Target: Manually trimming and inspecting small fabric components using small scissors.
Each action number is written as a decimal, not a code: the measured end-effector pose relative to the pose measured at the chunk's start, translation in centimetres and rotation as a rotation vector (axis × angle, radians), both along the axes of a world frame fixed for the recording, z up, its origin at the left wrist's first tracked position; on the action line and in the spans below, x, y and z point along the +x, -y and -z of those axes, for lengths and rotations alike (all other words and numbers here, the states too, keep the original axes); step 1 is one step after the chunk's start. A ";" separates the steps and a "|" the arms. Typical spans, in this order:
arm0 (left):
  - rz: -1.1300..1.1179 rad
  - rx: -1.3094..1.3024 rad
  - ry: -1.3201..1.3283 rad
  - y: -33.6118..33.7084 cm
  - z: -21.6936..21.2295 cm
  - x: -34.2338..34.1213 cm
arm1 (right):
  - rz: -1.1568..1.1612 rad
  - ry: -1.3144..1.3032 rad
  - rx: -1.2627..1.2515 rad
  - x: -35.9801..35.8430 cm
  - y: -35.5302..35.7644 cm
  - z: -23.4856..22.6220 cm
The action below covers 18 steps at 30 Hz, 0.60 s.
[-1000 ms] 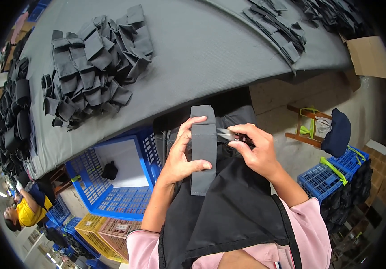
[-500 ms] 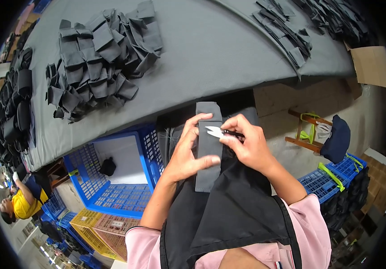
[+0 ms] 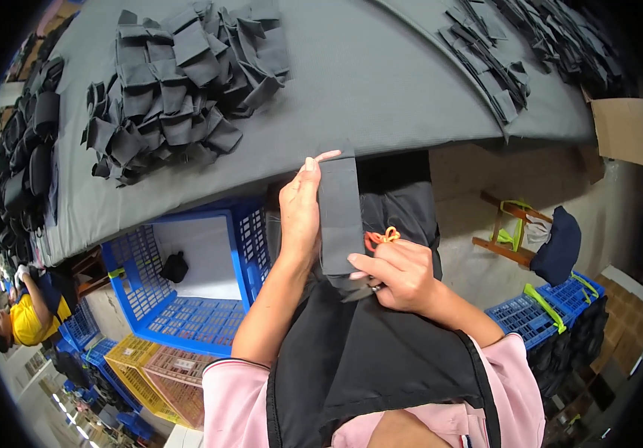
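A dark grey fabric strip [image 3: 340,216] hangs lengthwise in front of me, its far end against the edge of the grey-covered table [image 3: 336,82]. My left hand [image 3: 300,213] grips its upper left side, fingers behind and at the top edge. Near the lower end, my right hand [image 3: 405,276] pinches the strip's right edge. Thread snips [image 3: 359,294] are kept in that same hand, blades pointing left below the strip; their handle is mostly hidden by the fingers. A red and orange cord [image 3: 382,237] sticks out above the fist. A black apron lies beneath.
Grey fabric pieces [image 3: 164,89] are heaped on the table's left, more strips [image 3: 485,60] at the far right. A blue crate [image 3: 179,328] stands at my left, a wooden stool [image 3: 504,231] and blue crates [image 3: 530,317] at my right. A person in yellow [image 3: 34,317] is far left.
The strip has shifted away toward the table edge. My left hand has moved up along it. My right hand has dropped to its lower end, the snips turned from its middle to below.
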<state>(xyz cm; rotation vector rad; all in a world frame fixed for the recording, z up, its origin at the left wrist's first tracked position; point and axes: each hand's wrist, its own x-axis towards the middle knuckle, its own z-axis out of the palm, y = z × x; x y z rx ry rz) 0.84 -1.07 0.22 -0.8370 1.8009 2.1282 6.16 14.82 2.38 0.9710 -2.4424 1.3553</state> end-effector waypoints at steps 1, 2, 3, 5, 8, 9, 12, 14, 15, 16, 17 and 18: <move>-0.019 0.132 -0.145 0.3 0.7 0.3 | 0.033 0.014 -0.087 -0.1 0.1 -0.3; -0.035 0.263 -0.290 0.7 1.4 0.5 | 0.065 0.088 -0.138 -0.2 -0.2 -0.5; 0.012 0.300 -0.274 1.4 1.9 0.9 | 0.094 0.190 -0.195 -0.5 -0.4 -0.7; -0.033 0.308 -0.257 1.3 2.8 1.5 | 0.172 0.417 -0.277 -0.8 -0.7 -1.0; -0.012 0.262 -0.246 1.6 3.4 2.4 | 0.224 0.631 -0.389 -0.8 -1.2 -0.5; 0.036 0.231 -0.291 1.5 2.5 2.3 | 0.228 0.628 -0.388 -0.8 -1.2 -0.2; 0.323 -0.018 -0.500 2.1 1.8 2.1 | 0.253 0.810 -0.469 -1.1 -1.1 -0.1; 0.480 -0.224 -0.574 2.1 0.2 2.1 | 0.254 0.915 -0.506 -1.4 -0.9 -0.5; 0.514 -0.217 -0.527 2.0 -0.5 2.3 | 0.255 0.914 -0.507 -1.6 -0.8 -0.5; 0.525 -0.251 -0.605 1.8 -0.6 2.6 | 0.246 0.841 -0.451 -2.1 -0.6 -0.4; 0.556 -0.244 -0.555 1.8 -0.6 3.0 | 0.238 0.769 -0.394 -2.4 -0.5 -0.3; 0.584 -0.240 -0.504 1.8 -0.8 3.4 | 0.238 0.767 -0.396 -2.6 -0.5 -0.1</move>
